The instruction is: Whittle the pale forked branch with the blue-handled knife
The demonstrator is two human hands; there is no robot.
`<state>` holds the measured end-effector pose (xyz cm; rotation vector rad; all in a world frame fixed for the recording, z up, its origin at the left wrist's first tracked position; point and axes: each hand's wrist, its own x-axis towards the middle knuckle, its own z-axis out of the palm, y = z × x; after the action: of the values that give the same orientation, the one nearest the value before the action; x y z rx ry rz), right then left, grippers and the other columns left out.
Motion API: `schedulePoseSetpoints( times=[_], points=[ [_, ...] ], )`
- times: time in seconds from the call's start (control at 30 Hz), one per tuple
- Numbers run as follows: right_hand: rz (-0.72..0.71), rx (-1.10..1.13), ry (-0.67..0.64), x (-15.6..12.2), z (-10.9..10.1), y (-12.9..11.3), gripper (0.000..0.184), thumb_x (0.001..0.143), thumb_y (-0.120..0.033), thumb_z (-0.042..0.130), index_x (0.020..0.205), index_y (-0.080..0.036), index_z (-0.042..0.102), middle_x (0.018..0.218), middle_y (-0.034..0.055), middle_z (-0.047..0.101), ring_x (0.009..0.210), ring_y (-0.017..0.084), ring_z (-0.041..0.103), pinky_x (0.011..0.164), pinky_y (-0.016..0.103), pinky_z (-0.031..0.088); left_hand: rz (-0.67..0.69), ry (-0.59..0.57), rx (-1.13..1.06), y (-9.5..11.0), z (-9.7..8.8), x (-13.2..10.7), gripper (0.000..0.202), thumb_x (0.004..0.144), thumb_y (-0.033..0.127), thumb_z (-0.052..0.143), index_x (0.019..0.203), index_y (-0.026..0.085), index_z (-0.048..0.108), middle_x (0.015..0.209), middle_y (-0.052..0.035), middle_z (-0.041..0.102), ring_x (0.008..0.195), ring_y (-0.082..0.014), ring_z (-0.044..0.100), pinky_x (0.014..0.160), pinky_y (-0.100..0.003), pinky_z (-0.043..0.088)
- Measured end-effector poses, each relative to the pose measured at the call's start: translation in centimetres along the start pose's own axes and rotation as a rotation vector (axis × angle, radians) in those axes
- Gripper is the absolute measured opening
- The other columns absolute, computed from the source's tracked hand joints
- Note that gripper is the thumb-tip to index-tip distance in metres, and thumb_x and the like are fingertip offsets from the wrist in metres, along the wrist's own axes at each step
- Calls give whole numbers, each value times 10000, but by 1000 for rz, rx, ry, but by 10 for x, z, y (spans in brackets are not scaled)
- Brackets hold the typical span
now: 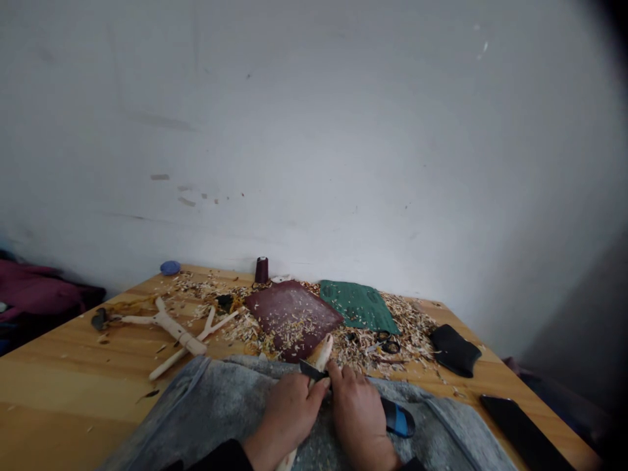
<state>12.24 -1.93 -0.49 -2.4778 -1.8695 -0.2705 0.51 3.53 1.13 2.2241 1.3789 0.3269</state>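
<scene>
My left hand (290,407) is closed around a pale, peeled wooden stick (324,352), which slants up and away over a grey cloth (210,409). In my right hand (359,412) is a knife (400,418) with a black and blue handle. Its dark blade lies across the stick, just beyond my left thumb. The thumb sits close to the blade or touches it; I cannot tell which. Between and below my hands, the stick's lower end shows in part.
Wood shavings (409,327) cover much of the wooden table (59,386), around a maroon sheet (289,311), a green sheet (360,304) and scissors (390,345). Joined peeled sticks (176,330) lie left. A thread cone (261,269) stands behind; a black phone (523,428) lies right.
</scene>
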Motion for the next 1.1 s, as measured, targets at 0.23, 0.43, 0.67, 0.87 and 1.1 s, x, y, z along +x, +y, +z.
schedulePoseSetpoints(
  times=[0.23, 0.43, 0.67, 0.87, 1.1],
  points=[
    [37, 59, -4, 0, -5, 0, 401, 892, -53, 372, 1193, -233, 569, 929, 84, 664, 852, 224, 660, 687, 297, 479, 49, 54, 27, -1, 4, 0, 469, 918, 446, 362, 806, 165, 720, 778, -114, 737, 729, -225, 685, 596, -276, 384],
    [-23, 141, -37, 2, -7, 4, 367, 882, -50, 388, 1131, -228, 591, 942, 79, 677, 822, 199, 671, 664, 256, 457, 64, -55, -283, -6, 3, 2, 444, 889, 475, 387, 651, 182, 621, 497, -9, 604, 521, -148, 597, 529, -232, 379],
    [-34, 155, -50, 0, -7, 3, 344, 869, -63, 406, 1092, -235, 603, 928, 69, 675, 809, 207, 670, 651, 259, 449, 91, -167, -588, -7, 6, 1, 395, 829, 442, 412, 516, 215, 490, 487, -7, 565, 520, -143, 572, 549, -229, 436],
    [-28, 150, -44, 1, -8, 2, 370, 876, -47, 380, 1111, -228, 601, 927, 82, 675, 820, 213, 672, 650, 265, 455, 53, -213, -388, -6, 5, 0, 511, 904, 502, 290, 643, 190, 599, 486, -23, 600, 432, -136, 551, 470, -226, 398],
    [-30, 124, -30, 2, -6, 1, 389, 868, -41, 408, 1157, -241, 575, 942, 74, 679, 839, 210, 672, 667, 263, 465, 79, 30, 21, -5, -3, 0, 367, 895, 428, 438, 864, 194, 720, 871, -103, 748, 839, -232, 692, 646, -269, 403]
  ],
)
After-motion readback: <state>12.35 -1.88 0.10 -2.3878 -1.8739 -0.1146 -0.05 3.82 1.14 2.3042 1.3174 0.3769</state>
